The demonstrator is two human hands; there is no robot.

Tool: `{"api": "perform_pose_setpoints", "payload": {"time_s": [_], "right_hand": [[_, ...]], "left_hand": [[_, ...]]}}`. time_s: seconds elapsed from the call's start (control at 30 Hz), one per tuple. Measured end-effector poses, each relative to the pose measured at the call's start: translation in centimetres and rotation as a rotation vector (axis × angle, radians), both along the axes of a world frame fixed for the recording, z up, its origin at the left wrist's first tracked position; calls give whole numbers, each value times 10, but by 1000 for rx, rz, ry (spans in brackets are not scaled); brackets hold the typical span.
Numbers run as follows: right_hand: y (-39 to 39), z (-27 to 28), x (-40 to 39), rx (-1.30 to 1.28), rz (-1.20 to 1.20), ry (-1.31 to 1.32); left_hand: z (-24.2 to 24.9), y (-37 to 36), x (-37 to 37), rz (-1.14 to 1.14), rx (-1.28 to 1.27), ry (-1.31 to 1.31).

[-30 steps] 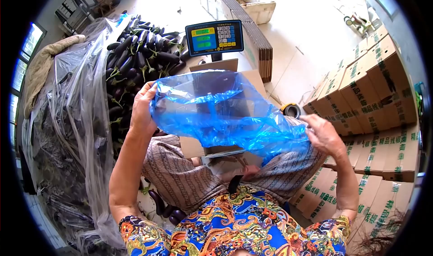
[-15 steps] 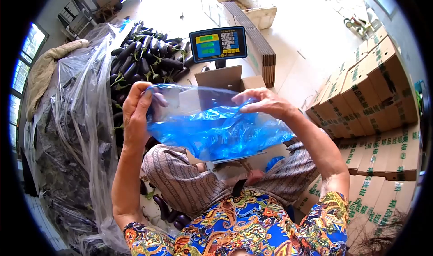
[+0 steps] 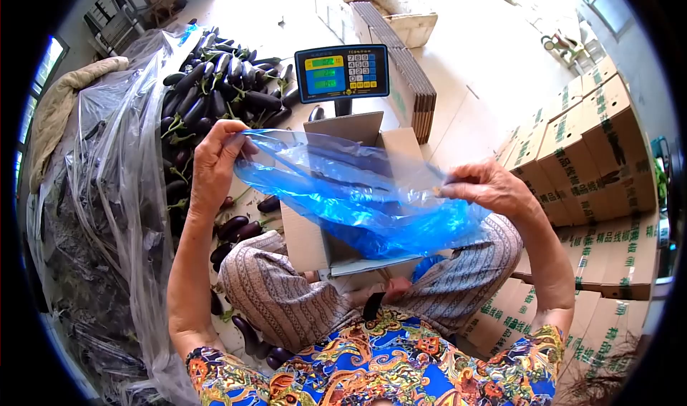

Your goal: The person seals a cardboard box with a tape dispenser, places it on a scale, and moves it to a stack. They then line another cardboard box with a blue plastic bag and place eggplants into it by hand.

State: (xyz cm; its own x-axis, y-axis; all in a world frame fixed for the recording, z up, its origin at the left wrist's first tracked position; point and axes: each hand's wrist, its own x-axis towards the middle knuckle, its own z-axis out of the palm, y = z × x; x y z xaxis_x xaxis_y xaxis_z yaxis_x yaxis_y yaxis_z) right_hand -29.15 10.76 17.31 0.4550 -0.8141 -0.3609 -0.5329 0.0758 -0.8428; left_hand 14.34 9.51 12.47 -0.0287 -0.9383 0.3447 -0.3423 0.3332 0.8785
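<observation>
A thin blue plastic bag (image 3: 358, 184) is stretched between my two hands. My left hand (image 3: 217, 159) pinches its rim at the upper left corner. At the opposite end, my right hand (image 3: 490, 186) grips the rim with thumb and fingers pressed together. The bag's lower part sags over an open cardboard box (image 3: 306, 231) between my knees, and the film hides much of the box's inside. Behind the box rises a weighing scale display (image 3: 342, 73) with lit green digits and a keypad.
A large heap of eggplants (image 3: 229, 84) lies at the left beside clear plastic sheeting (image 3: 118, 213). Several loose eggplants (image 3: 240, 231) are near my left knee. Flattened cartons (image 3: 401, 70) stand behind the scale. Stacked printed boxes (image 3: 583, 148) line the right side.
My hands have moved farther apart, the right one going right and slightly down. The bag's rim is pulled wider and tauter, and more of the box shows beneath it.
</observation>
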Motion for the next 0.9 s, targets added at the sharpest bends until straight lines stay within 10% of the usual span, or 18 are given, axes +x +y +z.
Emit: {"api": "perform_pose_setpoints", "payload": {"time_s": [0.23,0.37,0.5,0.7,0.9], "right_hand": [[15,29,5,-227,-192,-281],[58,90,17,-355,604,-333],[52,42,25,-564,260,128],[47,43,21,-4,-215,-406],[20,13,17,-350,-290,-354]], "left_hand": [[6,-2,-2,-74,85,342],[6,7,13,-476,19,600],[1,-5,12,-244,254,317],[0,-6,-1,-396,304,653],[-17,-5,-4,-115,369,397]]}}
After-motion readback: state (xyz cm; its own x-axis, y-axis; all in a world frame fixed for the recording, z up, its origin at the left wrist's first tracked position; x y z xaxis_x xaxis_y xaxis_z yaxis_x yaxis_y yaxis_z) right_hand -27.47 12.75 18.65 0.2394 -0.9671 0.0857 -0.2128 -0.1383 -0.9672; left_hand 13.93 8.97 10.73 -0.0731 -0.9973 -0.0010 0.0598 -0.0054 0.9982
